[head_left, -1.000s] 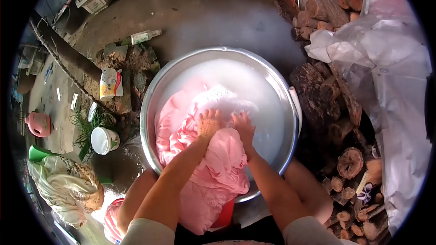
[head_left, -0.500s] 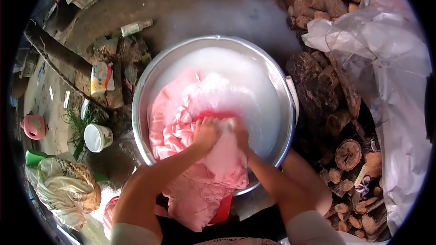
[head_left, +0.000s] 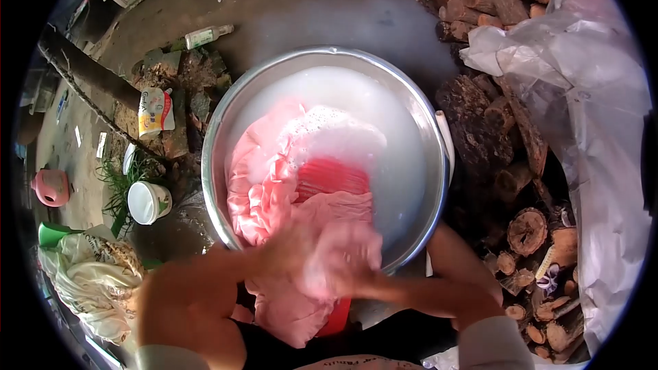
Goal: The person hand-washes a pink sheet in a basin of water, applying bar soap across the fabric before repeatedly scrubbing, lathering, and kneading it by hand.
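Observation:
A large metal basin point(head_left: 218, 120) holds cloudy, soapy water. A wet pink cloth point(head_left: 264, 144) lies partly in the water and drapes over the near rim. Under it a red ridged washboard point(head_left: 332, 177) slants up out of the basin, its ridges bare in the middle. Both hands are smeared by motion near the front rim. My left hand point(head_left: 284, 247) is closed on the cloth's left side. On the other side, my right hand point(head_left: 360, 279) grips a bunched, sudsy fold of it. The fingertips are hard to make out.
Stacked logs point(head_left: 528, 231) and a plastic sheet point(head_left: 603, 185) stand close on the right. To the left are a white bucket point(head_left: 149, 203), a pouch point(head_left: 156, 111), a bottle point(head_left: 208, 36), a pink jug point(head_left: 51, 187) and a bulging bag point(head_left: 86, 281).
Both hands have come from the middle of the basin back toward my body, drawing a fold of the pink cloth along. More of the washboard's red ridges shows.

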Demonstrator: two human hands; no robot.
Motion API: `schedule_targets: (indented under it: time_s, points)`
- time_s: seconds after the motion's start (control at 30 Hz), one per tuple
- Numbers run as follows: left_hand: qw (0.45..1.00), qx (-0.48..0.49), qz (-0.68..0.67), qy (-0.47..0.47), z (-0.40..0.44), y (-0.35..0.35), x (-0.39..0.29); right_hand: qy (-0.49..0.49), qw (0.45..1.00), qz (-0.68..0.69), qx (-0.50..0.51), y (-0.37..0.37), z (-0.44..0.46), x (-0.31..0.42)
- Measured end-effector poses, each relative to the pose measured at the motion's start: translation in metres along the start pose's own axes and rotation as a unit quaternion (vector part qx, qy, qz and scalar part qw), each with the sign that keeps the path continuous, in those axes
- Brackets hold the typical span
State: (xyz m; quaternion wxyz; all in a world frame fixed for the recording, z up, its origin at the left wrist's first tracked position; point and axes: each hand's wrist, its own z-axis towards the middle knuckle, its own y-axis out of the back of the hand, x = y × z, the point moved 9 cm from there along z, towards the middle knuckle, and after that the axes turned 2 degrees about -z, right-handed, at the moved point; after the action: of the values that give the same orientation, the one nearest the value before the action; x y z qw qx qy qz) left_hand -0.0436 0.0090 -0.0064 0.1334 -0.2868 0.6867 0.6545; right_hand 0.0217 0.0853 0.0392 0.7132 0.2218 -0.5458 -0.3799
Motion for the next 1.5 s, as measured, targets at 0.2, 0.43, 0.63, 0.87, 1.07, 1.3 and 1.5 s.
schedule_targets:
  time_s: [0.2, 0.43, 0.63, 0.87, 1.07, 1.3, 1.5]
  points:
    - [0.967, -0.205, 0.083, 0.126, 0.082, 0.019, 0.098, -0.295, 0.949, 0.105, 0.033, -0.041, 0.071, -0.166]
    - [0.984, -0.127, 0.121, -0.032, -0.047, 0.032, 0.019, -0.392, 0.918, 0.057, 0.006, -0.017, 0.012, -0.226]
    - [0.972, -0.087, 0.029, 0.218, -0.027, -0.03, 0.078, -0.367, 0.732, 0.538, -0.203, 0.135, 0.093, -0.102]
    - [0.922, -0.051, -0.013, 0.382, -0.047, -0.014, 0.061, -0.189, 0.852, 0.423, -0.245, 0.232, 0.136, -0.008]
    - [0.93, 0.0, 0.063, 0.363, -0.044, -0.031, 0.082, -0.205, 0.933, 0.294, 0.042, 0.041, 0.043, -0.043]
    - [0.948, -0.077, 0.023, 0.309, -0.059, 0.049, 0.016, -0.363, 0.925, 0.057, 0.095, 0.002, 0.017, -0.068]
    - [0.983, -0.169, 0.046, 0.057, -0.118, 0.141, -0.064, -0.392, 0.88, 0.246, -0.104, 0.06, 0.038, -0.153]
